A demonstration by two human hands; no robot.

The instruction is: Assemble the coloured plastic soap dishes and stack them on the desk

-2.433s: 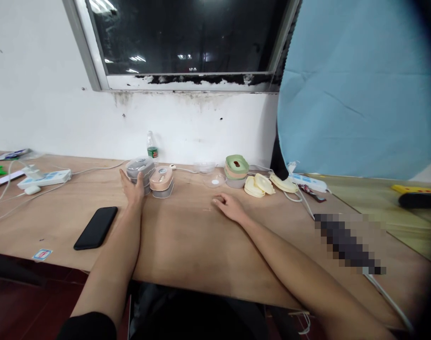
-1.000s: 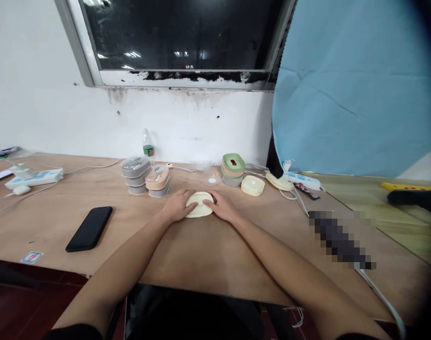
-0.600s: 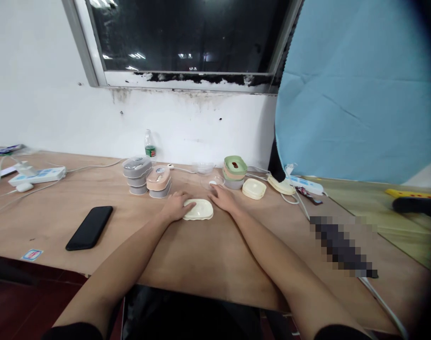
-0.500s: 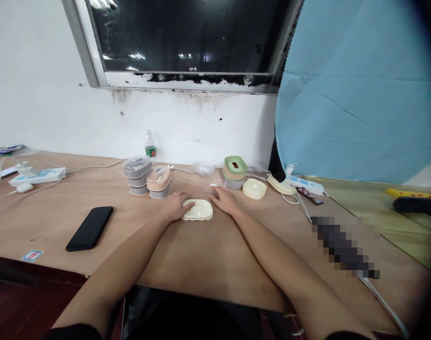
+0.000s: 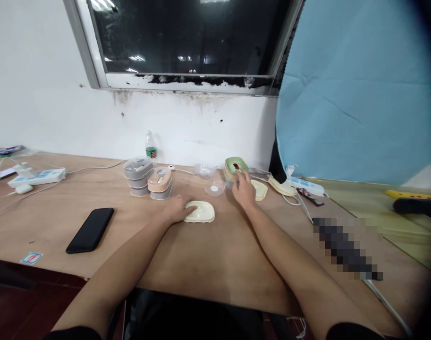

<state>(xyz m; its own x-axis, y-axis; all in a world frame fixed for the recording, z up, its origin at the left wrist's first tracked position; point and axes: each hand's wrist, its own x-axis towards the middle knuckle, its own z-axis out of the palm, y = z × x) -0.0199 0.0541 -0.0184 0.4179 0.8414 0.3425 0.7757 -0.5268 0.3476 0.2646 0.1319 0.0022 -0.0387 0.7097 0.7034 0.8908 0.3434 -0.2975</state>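
Note:
My left hand (image 5: 180, 209) lies on the table at the left end of a cream lid-like piece (image 5: 204, 212). Its thumb rests on top of that piece, while the other fingers are stretched beside its edge. Farther right, my right hand (image 5: 244, 190) is raised with fingers apart in front of a stack topped by a green lid (image 5: 233, 164). The fingertips overlap the green lid's front edge; whether they touch it I cannot tell. Behind that hand, a second cream lid (image 5: 260, 191) is partly hidden. A clear round plastic lid (image 5: 214, 188) lies between the hands.
Grey stacked boxes (image 5: 138, 172) and a pink-topped box (image 5: 160, 182) stand at back left, near a bottle (image 5: 150, 145). A phone (image 5: 90, 230) lies at left. Power strips (image 5: 41, 176) and cables lie on both sides. Another clear container (image 5: 204, 170) is near the wall.
My right hand has moved right and up, from the clear round lid to the green-topped stack, uncovering the clear lid. The left hand stays at the cream piece.

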